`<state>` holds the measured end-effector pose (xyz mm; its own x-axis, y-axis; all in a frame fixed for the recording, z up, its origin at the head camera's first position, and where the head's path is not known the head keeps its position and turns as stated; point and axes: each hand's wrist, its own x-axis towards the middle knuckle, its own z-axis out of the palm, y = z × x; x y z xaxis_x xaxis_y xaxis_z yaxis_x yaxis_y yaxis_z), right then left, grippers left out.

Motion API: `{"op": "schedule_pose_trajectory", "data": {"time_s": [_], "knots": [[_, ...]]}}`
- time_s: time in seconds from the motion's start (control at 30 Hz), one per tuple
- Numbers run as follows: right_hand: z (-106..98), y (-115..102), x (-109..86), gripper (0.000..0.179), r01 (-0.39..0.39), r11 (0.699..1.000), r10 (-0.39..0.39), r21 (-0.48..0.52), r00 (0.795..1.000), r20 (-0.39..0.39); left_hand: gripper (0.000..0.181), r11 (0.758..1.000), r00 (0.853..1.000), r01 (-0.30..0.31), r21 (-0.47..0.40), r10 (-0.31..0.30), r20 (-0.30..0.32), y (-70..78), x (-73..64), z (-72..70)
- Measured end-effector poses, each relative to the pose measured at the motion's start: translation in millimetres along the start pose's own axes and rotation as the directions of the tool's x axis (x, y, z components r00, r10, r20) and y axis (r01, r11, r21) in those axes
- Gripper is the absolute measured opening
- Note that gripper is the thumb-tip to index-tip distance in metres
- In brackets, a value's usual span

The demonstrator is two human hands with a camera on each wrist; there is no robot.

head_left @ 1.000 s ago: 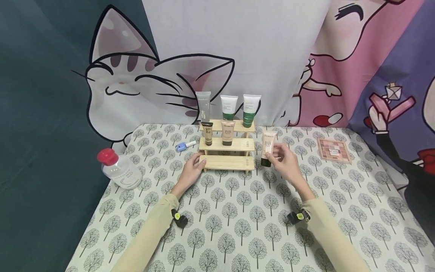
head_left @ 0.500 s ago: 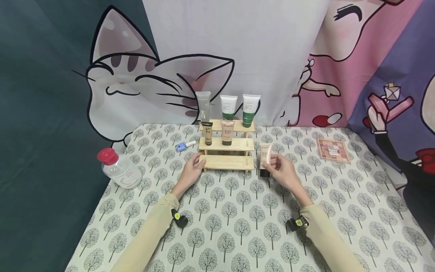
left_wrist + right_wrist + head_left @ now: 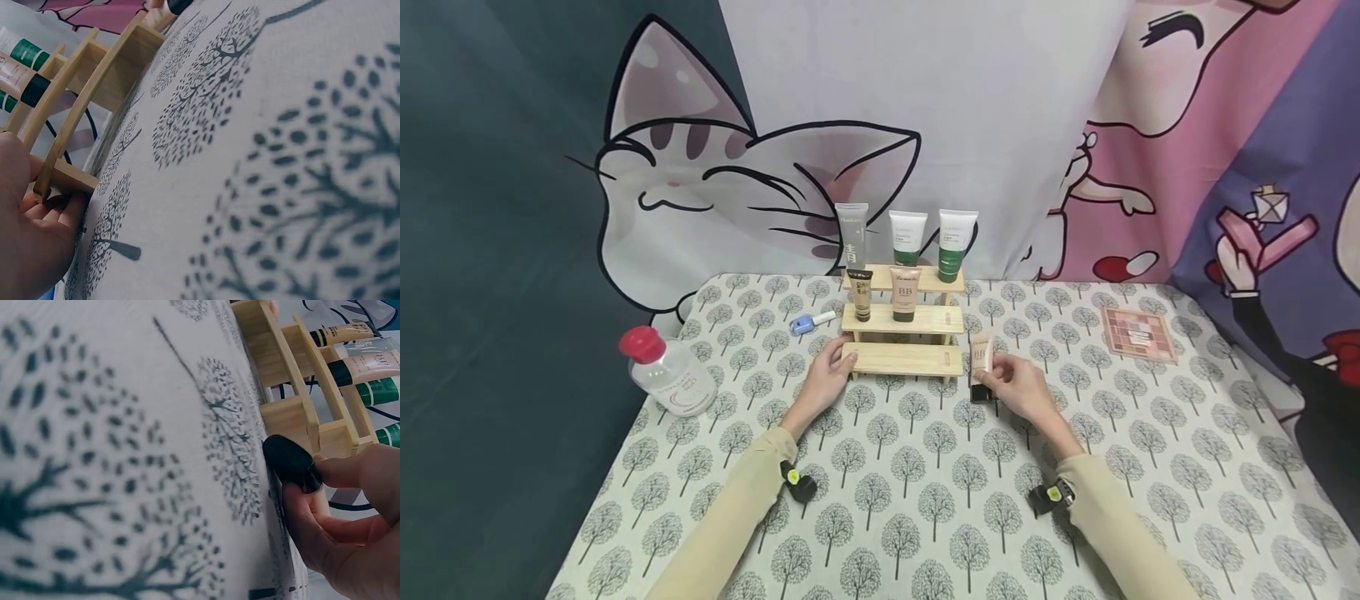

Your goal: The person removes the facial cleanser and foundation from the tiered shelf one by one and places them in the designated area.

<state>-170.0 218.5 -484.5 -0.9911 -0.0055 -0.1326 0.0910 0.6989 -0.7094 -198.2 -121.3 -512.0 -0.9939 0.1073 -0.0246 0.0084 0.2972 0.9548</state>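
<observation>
My right hand (image 3: 1021, 388) pinches a pink BB cream tube (image 3: 981, 353) just off the right end of a three-step wooden display stand (image 3: 904, 358). The tube is upright, black cap (image 3: 289, 461) down, close to the cloth; whether it touches cannot be told. At the stand's left end, my left hand (image 3: 826, 375) grips the lowest step, thumb beside its edge and fingers beneath it in the left wrist view. A second BB cream tube (image 3: 905, 293) and a small black-and-gold tube (image 3: 861, 295) stand on the middle step.
On the top step stand a grey tube (image 3: 852, 235) and two white-and-green tubes (image 3: 957, 243). A blue nail polish bottle (image 3: 802, 324) lies left of the stand. Further out are a red-capped clear bottle (image 3: 679, 379) and an eyeshadow palette (image 3: 1138, 335) on the tree-print cloth (image 3: 910, 500).
My right hand has brought the BB cream tube down and slightly left, toward the front of the table. My left hand keeps its place on the stand.
</observation>
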Motion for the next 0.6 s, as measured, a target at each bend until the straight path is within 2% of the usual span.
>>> {"op": "schedule_pose_trajectory", "data": {"time_s": [0.17, 0.43, 0.6], "knots": [[-0.3, 1.0, -1.2, 0.047, 0.002, 0.999, -0.002, -0.033, 1.000, 0.003, 0.050, 0.999, 1.000, 0.029, -0.021, -0.029, 0.008, 2.0, -0.9, -0.5], [-7.9, -3.4, -2.2, 0.046, 0.115, 0.986, -0.118, -0.119, 0.993, -0.019, 0.050, 0.999, 0.999, 0.045, -0.024, -0.045, -0.001, 3.9, -0.7, 0.3], [-16.0, -14.3, -6.2, 0.044, 0.148, 0.977, -0.154, -0.151, 0.988, -0.029, 0.049, 0.999, 0.999, 0.046, -0.017, -0.046, -0.002, 2.7, -1.3, 0.4]]}}
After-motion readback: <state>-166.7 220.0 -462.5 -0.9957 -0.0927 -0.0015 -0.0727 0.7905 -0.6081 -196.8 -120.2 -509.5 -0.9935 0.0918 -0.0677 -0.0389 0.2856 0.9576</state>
